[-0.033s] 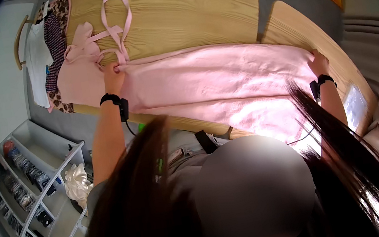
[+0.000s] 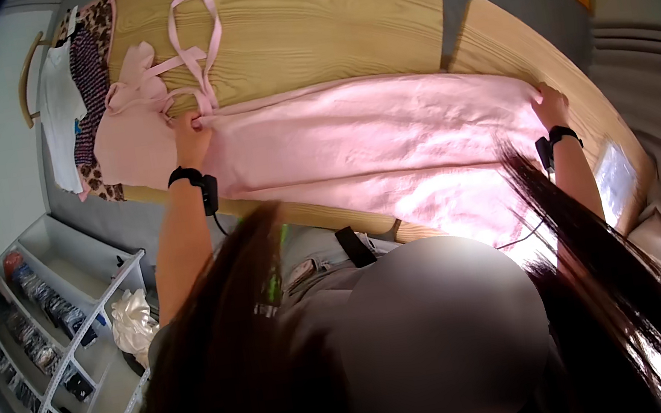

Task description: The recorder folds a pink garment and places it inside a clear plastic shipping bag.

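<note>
A long pink dress [image 2: 370, 127] with thin straps lies spread sideways across the table, its bodice at the left and its skirt reaching right. My left hand [image 2: 191, 138] grips the far edge of the dress at the waist, fingers closed on the cloth. At the other end, my right hand [image 2: 551, 104] pinches the far corner of the hem. Between the hands the far edge runs almost straight, while the near part of the skirt hangs past the table's front edge. The pink straps [image 2: 200, 54] lie looped beyond the bodice.
Folded clothes, white, dark-patterned and leopard-print [image 2: 97, 105], lie at the table's [image 2: 318, 18] left end. A second wooden table part [image 2: 486, 43] adjoins on the right, holding a clear plastic packet [image 2: 616, 178]. Grey shelving with bins [image 2: 65, 248] stands at lower left.
The whole view has shifted slightly, so everything appears a little further left. Both hands keep their hold on the dress, which lies as before.
</note>
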`<state>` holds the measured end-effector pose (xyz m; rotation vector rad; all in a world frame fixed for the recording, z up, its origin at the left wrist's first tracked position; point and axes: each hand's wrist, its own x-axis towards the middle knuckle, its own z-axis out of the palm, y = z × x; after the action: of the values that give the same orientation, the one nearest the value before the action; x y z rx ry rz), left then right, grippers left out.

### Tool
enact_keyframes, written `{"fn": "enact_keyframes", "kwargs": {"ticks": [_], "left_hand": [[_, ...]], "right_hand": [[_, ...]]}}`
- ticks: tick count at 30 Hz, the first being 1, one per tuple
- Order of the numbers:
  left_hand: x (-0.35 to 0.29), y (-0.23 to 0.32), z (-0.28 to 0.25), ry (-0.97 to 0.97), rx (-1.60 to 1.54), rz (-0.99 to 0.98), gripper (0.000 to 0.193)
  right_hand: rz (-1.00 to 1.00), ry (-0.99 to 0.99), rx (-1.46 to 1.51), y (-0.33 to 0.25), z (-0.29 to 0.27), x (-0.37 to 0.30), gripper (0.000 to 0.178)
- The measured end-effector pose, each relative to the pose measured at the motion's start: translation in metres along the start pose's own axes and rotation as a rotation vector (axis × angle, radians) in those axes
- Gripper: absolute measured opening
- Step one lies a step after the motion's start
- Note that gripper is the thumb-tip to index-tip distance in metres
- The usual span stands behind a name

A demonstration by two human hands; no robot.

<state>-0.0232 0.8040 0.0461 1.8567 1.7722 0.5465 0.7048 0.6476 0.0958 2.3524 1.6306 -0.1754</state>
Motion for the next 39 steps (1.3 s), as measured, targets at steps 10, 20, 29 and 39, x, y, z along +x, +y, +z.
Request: {"fn": "enact_keyframes", "kwargs": {"ticks": [10, 20, 29, 39], "left_hand": [[0.002, -0.004, 0.003, -0.064, 0.002, -0.074, 0.033], [0.009, -0.026, 0.009, -0.041, 0.054, -0.062, 0.030], [0.013, -0.027, 0.006, -0.092, 0.221, -0.036, 0.027], [0.030, -0.066, 0.010, -0.121, 0.181, -0.060, 0.028]], "right_hand": [[-0.130, 0.455, -0.076, 0.012, -0.045, -0.107, 0.011], [0.046, 0.140, 0.038, 0.001, 0.056, -0.221, 0.016], [0.191, 0.463, 0.096, -0.001, -0.008, -0.239, 0.014], [0.214, 0.172, 0.133, -0.024, 0.061, -0.294, 0.012]]}}
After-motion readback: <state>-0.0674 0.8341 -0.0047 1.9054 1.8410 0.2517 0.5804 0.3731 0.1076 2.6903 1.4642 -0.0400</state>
